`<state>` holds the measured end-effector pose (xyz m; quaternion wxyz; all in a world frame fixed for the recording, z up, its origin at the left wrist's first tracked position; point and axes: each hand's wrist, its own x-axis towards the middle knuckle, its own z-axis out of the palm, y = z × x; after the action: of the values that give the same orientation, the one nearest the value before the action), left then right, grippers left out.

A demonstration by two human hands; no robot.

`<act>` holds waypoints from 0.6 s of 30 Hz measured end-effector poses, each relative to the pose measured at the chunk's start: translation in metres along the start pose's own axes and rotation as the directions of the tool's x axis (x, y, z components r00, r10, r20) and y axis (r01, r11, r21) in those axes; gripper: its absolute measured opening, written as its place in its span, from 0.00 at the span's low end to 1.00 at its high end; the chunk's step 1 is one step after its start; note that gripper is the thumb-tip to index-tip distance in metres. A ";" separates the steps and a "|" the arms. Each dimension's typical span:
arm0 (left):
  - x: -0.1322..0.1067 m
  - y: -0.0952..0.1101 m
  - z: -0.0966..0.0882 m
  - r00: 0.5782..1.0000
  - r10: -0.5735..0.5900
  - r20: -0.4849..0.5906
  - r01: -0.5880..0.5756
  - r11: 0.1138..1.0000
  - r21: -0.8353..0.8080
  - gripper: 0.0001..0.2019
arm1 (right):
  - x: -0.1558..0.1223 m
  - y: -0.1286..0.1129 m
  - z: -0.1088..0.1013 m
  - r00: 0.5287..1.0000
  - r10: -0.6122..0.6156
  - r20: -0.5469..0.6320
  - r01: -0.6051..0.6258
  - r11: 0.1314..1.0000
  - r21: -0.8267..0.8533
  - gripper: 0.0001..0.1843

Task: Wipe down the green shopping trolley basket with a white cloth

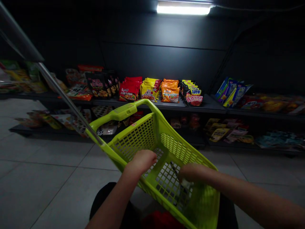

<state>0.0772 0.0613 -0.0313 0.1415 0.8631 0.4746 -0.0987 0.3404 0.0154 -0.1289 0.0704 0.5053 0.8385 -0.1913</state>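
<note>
Head view shows you a dim shop aisle under a fluorescent tube (183,8), with pale floor tiles (47,187) running up to two levels of dark shelving (207,105). On the upper level, red noodle packets (130,90), yellow noodle packets (149,90) and orange noodle packets (170,91) stand in tidy rows, well apart from your hands, and flatter snack packets (226,132) lie on the level below. Nearer you, a lime-green plastic shopping basket (183,149) tilts in front of your body, with a chrome pull rod (69,101) running from its handle up the left of the view, and a red item (162,221) shows below it at the bottom edge. Your left hand (140,162) is curled at the basket's near rim, though you cannot tell whether it holds anything. Your right hand (190,173) reaches into the basket, its fingers (184,173) bunched narrowly at a small pale object (186,183) above the grid floor; you cannot tell whether they grip it, and it is too blurred to name.
</note>
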 end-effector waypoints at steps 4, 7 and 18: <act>-0.032 -0.007 0.002 0.951 -0.077 -0.301 0.089 0.996 0.030 0.18 | 0.083 -0.045 -0.064 0.930 -0.117 -0.349 0.185 0.968 0.170 0.25; -0.050 -0.013 0.016 0.907 -0.059 -0.417 0.117 0.986 0.116 0.25 | 0.141 -0.075 -0.073 0.799 0.006 -0.601 0.283 0.878 0.385 0.25; -0.062 -0.029 0.039 0.742 0.230 -0.630 -0.123 0.970 0.210 0.19 | 0.196 -0.097 0.042 0.976 0.163 -0.146 -0.013 0.709 0.705 0.37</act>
<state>0.0182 0.0142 -0.0536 -0.0903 0.8929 0.4009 0.1838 0.1584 0.1193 -0.2045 -0.2003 0.5501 0.6810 -0.4398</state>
